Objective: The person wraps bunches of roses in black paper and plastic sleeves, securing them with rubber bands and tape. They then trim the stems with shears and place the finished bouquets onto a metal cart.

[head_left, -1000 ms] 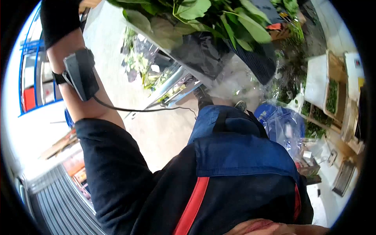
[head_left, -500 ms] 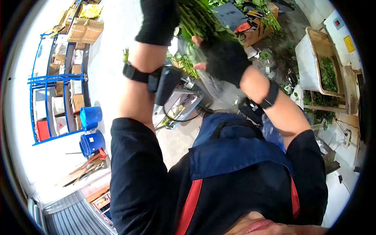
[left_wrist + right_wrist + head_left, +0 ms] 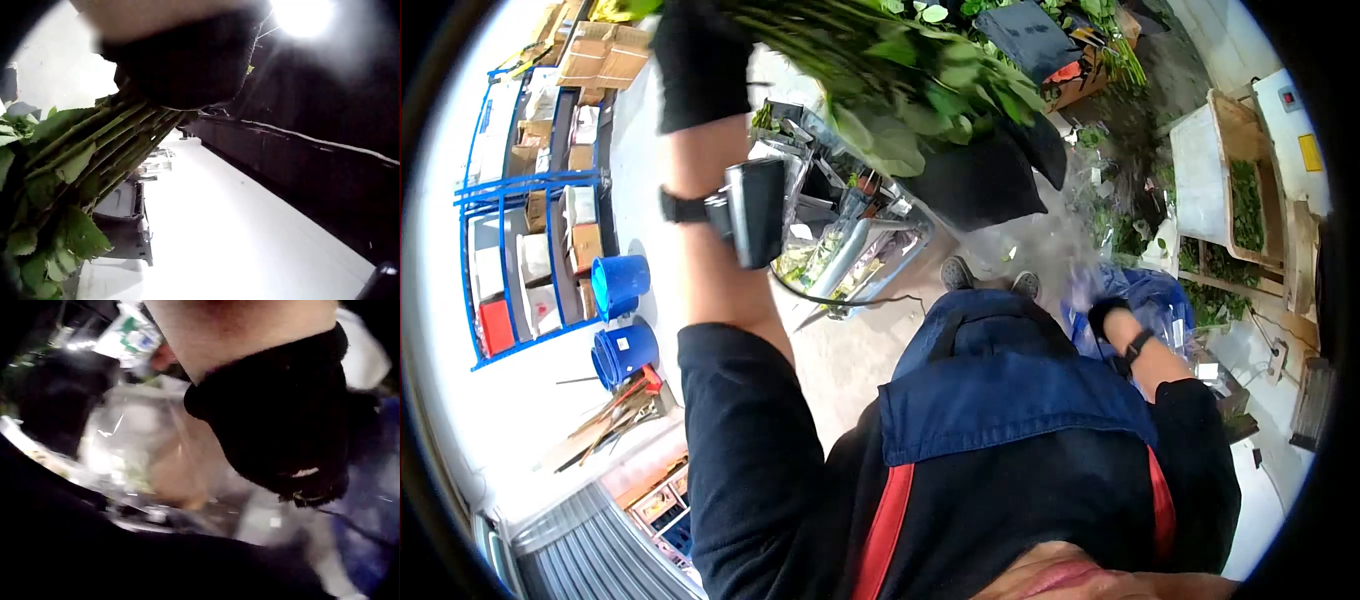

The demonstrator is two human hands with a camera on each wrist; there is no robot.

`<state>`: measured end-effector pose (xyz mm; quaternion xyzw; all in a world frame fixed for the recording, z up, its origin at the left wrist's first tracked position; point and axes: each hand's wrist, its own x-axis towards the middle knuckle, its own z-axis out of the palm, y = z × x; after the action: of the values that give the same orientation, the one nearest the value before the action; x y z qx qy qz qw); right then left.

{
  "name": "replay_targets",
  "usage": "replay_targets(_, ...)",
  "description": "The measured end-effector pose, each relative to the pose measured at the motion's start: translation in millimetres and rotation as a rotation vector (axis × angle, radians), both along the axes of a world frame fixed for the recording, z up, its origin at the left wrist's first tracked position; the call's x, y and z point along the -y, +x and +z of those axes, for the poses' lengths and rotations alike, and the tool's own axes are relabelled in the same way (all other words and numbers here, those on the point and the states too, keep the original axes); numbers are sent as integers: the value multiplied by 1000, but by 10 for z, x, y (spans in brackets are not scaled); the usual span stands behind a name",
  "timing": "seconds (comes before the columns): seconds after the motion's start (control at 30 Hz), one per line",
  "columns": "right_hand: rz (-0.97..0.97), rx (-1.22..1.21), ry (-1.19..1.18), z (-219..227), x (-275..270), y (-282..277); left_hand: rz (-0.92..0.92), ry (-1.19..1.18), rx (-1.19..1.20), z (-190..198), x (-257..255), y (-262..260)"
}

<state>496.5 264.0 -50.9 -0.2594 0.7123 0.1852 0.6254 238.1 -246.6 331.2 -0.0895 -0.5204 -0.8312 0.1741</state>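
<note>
My left hand [image 3: 703, 70], in a black glove, grips a bunch of leafy green stems [image 3: 900, 85] at the upper left of the head view. In the left wrist view, the stems [image 3: 106, 144] run down and left out of the gloved left hand [image 3: 181, 62]; its fingers are hidden. Beside my right hip, the gloved right hand [image 3: 1108, 318] is low over a blue container [image 3: 1175, 305] lined with clear plastic. The right wrist view is blurred: clear plastic [image 3: 134, 437] lies beside the right hand [image 3: 281, 419], whose fingers cannot be made out.
Below the leaves is a dark sheet [image 3: 990, 185]. Wrapped greenery lies in a metal-framed cart [image 3: 850, 265]. A white trough [image 3: 1200, 180] stands at right, with cut leaves on the floor nearby. Two blue buckets [image 3: 625, 350] and blue shelving [image 3: 530, 180] are at left. A cable [image 3: 850, 300] hangs from the left wrist.
The right hand has left the bunch and dropped down to the blue container. The left hand has shifted left with the stems, and the leaves now spread out to the right.
</note>
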Motion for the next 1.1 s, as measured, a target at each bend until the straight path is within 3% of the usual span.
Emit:
replay_targets(0.03, -36, 130, 166, -223, -402, 296, 44, -17, 73, 176, 132, 23)
replay_targets(0.07, -117, 137, 216, -176, -713, 600, 90, -36, 142, 395, 261, 98)
replay_targets(0.17, -387, 145, 244, 166, -1216, 1346, 67, -416, 25, 945, 998, 159)
replay_targets(0.23, -534, 136, 241, 382, -1259, 1612, -194, -420, -28, 1315, 1056, 87)
replay_targets(0.3, -635, 34, 155, 601, -1056, 1507, -281, -380, -65, 1592, 905, -105)
replay_targets(0.33, -679, -80, 53, 712, -864, 1296, -167, -564, -210, 1667, 702, -121)
replay_targets(0.37, -711, -278, -121, 872, -606, 985, 135, -917, -447, 1634, 394, -14)
replay_targets(0.4, -707, -571, -391, 1037, -325, 640, 322, -1127, -616, 1611, 132, 5)
replay_targets(0.43, -602, -896, -692, 1147, -26, 228, 396, -1212, -722, 1585, -89, -62)
replay_targets(0.47, -576, -1069, -990, 1594, 413, -336, 447, -1258, -761, 1531, -248, -182)
replay_targets(0.5, -609, -1102, -1175, 2112, 842, -855, 391, -1258, -749, 1432, -387, -333)
replay_targets(0.53, -551, -1165, -1255, 2361, 1107, -1214, 316, -1244, -720, 1339, -522, -488)
replay_targets(0.6, -856, -846, -1475, 2396, 1413, -1830, 138, -1166, -635, 1040, -815, -818)
replay_targets(0.67, -1523, -162, -1464, 2545, 1638, -2428, -81, -991, -491, 610, -1156, -1071)
replay_targets(0.73, -1848, 918, -1644, 2436, 1610, -3074, -125, -1152, -633, 195, -1570, -1178)
replay_targets(0.8, -1690, 1208, -1736, 2512, 1522, -3520, -25, -1520, -954, -143, -1987, -1252)
replay_targets(0.83, -1604, 1353, -1761, 2569, 1457, -3746, -64, -1417, -907, -509, -2066, -1318)
replay_targets(0.9, -1774, 940, -1664, 2357, 1409, -4210, -65, -1267, -851, -1199, -2086, -1446)
replay_targets(0.97, -1941, 425, -1354, 1636, 1522, -4581, 9, -1319, -764, -1832, -1975, -1434)
replay_targets(1.0, -1832, 350, -1172, 1349, 1606, -4693, 60, -1415, -679, -2080, -1895, -1374)
replay_targets(1.03, -1702, 299, -1001, 1064, 1685, -4801, 86, -1275, -589, -2191, -1782, -1289)
replay_targets(1.07, -1649, 259, -936, 1022, 1821, -4726, 106, -1380, -558, -2486, -1655, -1162)
replay_targets(1.1, -1651, 205, -1033, 960, 2048, -4590, 114, -1473, -427, -2451, -1463, -939)
